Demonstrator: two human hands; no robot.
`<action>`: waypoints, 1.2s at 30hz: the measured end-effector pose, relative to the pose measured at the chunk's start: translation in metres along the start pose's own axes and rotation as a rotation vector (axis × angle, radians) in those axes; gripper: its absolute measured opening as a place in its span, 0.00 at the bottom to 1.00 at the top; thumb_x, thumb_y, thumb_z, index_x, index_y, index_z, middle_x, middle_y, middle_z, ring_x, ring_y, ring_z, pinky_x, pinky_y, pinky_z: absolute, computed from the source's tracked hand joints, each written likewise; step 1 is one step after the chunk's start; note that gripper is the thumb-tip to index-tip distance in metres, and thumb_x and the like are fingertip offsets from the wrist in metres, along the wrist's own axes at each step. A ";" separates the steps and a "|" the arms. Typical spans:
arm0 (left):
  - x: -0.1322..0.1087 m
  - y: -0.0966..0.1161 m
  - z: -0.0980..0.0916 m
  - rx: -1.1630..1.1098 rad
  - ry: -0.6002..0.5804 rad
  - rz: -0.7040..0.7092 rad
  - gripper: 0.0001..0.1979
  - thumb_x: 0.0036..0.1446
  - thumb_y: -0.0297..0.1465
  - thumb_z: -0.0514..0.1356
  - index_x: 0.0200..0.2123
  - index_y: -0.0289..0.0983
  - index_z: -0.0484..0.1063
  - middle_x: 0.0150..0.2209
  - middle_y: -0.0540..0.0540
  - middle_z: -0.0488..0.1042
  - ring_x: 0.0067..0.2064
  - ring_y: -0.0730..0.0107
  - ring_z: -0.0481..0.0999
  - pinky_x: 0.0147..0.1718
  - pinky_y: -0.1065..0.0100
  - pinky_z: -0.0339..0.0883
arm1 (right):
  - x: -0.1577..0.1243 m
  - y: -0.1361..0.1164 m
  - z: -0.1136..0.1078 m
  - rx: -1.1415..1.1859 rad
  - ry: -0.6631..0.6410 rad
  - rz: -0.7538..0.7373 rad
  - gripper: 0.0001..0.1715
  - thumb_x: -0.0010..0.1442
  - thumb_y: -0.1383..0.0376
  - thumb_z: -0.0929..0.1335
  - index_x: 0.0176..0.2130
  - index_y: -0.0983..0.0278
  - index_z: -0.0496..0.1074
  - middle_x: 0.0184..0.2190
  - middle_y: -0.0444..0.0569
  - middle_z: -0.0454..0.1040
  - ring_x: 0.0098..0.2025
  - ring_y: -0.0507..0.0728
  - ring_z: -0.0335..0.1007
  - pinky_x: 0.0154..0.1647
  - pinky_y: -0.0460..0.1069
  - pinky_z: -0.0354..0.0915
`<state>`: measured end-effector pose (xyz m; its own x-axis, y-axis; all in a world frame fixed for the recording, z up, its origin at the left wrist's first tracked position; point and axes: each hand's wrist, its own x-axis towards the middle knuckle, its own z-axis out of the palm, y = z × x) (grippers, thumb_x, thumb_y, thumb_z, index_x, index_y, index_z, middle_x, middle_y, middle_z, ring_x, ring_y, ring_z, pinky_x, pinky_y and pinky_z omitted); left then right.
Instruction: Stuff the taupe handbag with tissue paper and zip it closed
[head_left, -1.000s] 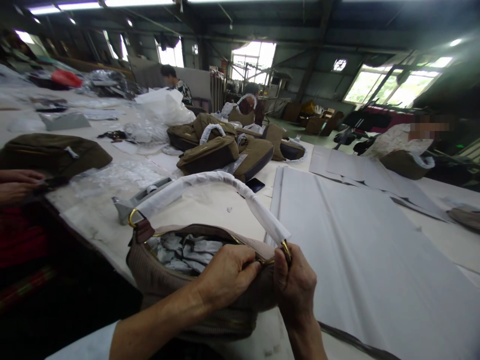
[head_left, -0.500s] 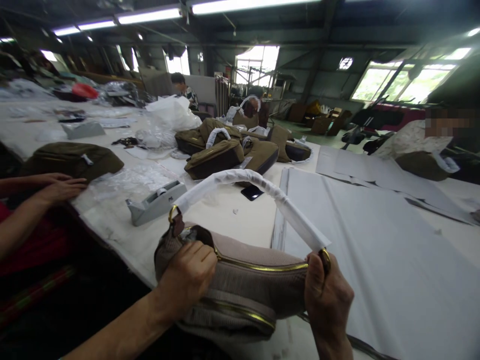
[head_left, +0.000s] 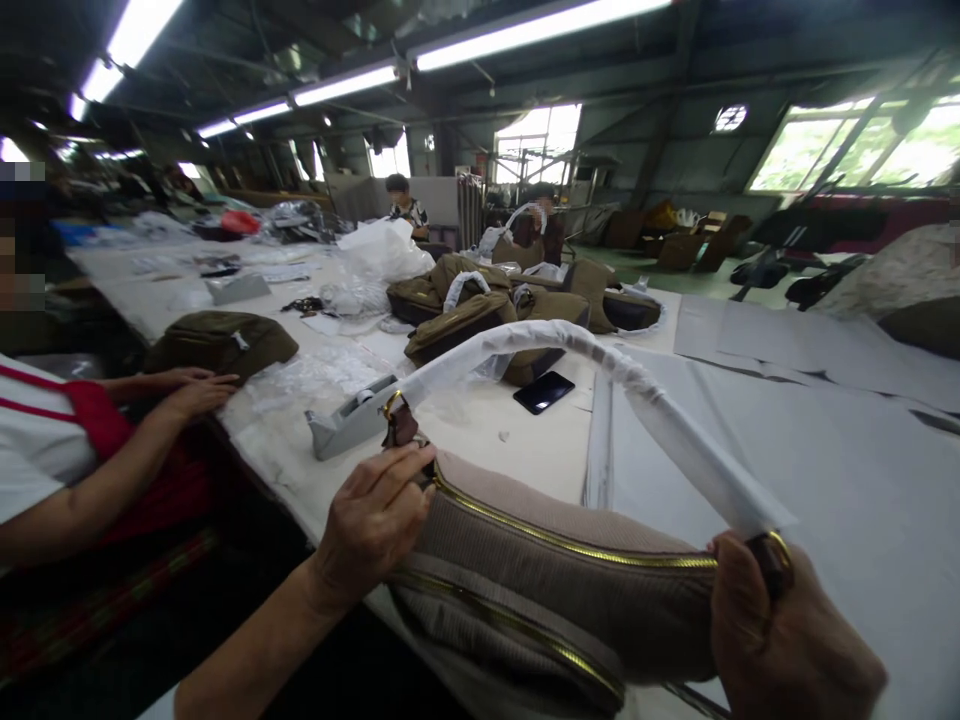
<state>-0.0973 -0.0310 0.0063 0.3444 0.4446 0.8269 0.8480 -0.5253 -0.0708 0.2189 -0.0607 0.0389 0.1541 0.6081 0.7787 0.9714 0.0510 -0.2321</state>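
I hold a taupe ribbed handbag (head_left: 555,590) with gold zippers in front of me, over the table's near edge. Its curved handle (head_left: 570,375) is wrapped in white paper and arches above it. My left hand (head_left: 371,525) pinches the left end of the top zipper, by the gold ring. At the right end, my right hand (head_left: 787,645) grips the bag just under the other ring. The top zipper runs closed along the whole bag.
A grey tape dispenser (head_left: 349,420) and a black phone (head_left: 545,392) lie on the white table (head_left: 517,440). Olive bags (head_left: 480,305) are piled further back, another olive bag (head_left: 221,340) at left. A co-worker's hands (head_left: 184,390) rest at left. Grey paper sheets (head_left: 825,450) cover the right.
The bag's top was open, showing paper stuffing; my left hand slid along the zipper to the left end and it is now closed. The view lifted and the bag came closer.
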 end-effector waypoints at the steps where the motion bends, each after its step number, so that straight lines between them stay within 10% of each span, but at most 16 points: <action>1: -0.001 -0.001 0.004 -0.041 -0.007 -0.011 0.06 0.54 0.19 0.59 0.30 0.34 0.67 0.45 0.42 0.74 0.49 0.63 0.70 0.49 0.63 0.68 | 0.001 0.001 0.000 -0.014 0.000 -0.007 0.27 0.66 0.46 0.54 0.35 0.64 0.66 0.21 0.46 0.66 0.21 0.56 0.64 0.22 0.50 0.53; 20: 0.005 -0.014 0.021 -0.103 0.106 0.005 0.08 0.53 0.17 0.61 0.29 0.33 0.67 0.38 0.43 0.76 0.43 0.63 0.71 0.43 0.62 0.69 | -0.004 0.011 0.010 0.010 0.010 -0.042 0.28 0.68 0.49 0.54 0.35 0.68 0.68 0.21 0.45 0.65 0.22 0.54 0.65 0.25 0.48 0.56; 27: 0.001 -0.035 0.003 -0.076 -0.171 0.395 0.08 0.55 0.22 0.62 0.28 0.35 0.65 0.39 0.47 0.77 0.30 0.74 0.70 0.29 0.70 0.67 | -0.003 0.008 0.010 0.064 0.003 -0.062 0.27 0.68 0.50 0.55 0.35 0.67 0.68 0.21 0.44 0.64 0.22 0.53 0.63 0.24 0.48 0.53; 36: 0.022 -0.034 -0.014 0.062 -0.572 0.472 0.09 0.63 0.25 0.47 0.31 0.36 0.63 0.46 0.42 0.73 0.21 0.74 0.71 0.16 0.67 0.63 | -0.006 0.006 0.004 0.092 0.002 -0.091 0.24 0.68 0.52 0.56 0.33 0.65 0.66 0.19 0.42 0.60 0.19 0.51 0.58 0.22 0.47 0.52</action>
<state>-0.1241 -0.0136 0.0350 0.8192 0.4991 0.2823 0.5734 -0.7193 -0.3922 0.2232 -0.0606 0.0306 0.0666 0.5958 0.8003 0.9607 0.1783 -0.2127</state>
